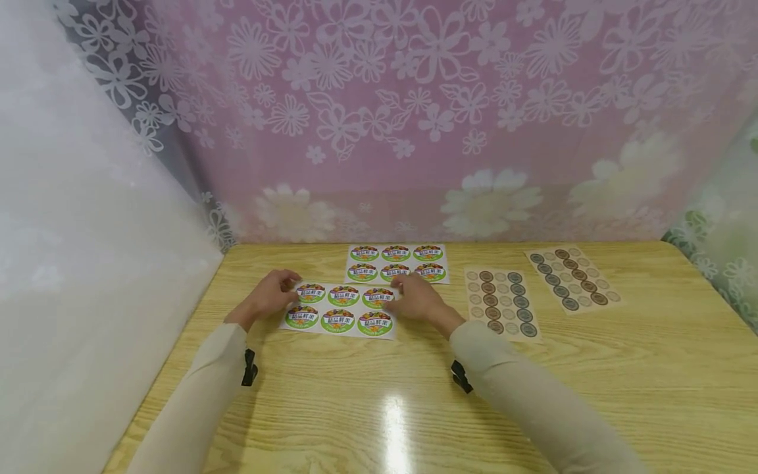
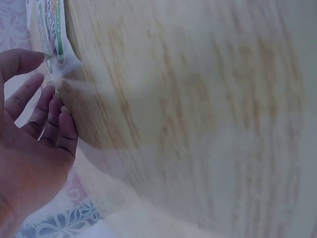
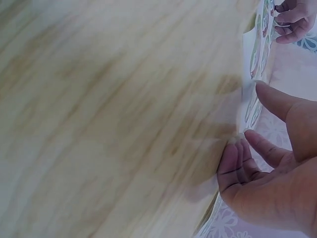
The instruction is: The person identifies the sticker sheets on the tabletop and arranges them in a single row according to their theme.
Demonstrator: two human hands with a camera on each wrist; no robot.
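A white sheet of round fruit-label stickers (image 1: pixel 338 327), printed in green, purple and orange, lies between the two hands over the wooden table. My left hand (image 1: pixel 275 292) holds its left edge; in the left wrist view the thumb (image 2: pixel 32 60) lies at the sheet's corner with the fingers curled close by. At the right edge, my right hand (image 1: pixel 419 297) grips the same sheet between thumb (image 3: pixel 277 99) and fingers. Just behind it lies a second, matching sticker sheet (image 1: pixel 379 262), its front partly covered by the right hand.
To the right lie two beige sheets of small round stickers, one nearer (image 1: pixel 502 304) and one farther back (image 1: pixel 572 279), both with brown and grey rows. A flowered pink cloth (image 1: pixel 379 131) hangs behind the wooden table (image 1: pixel 331 401), and a white cloth (image 1: pixel 101 217) hangs along the left.
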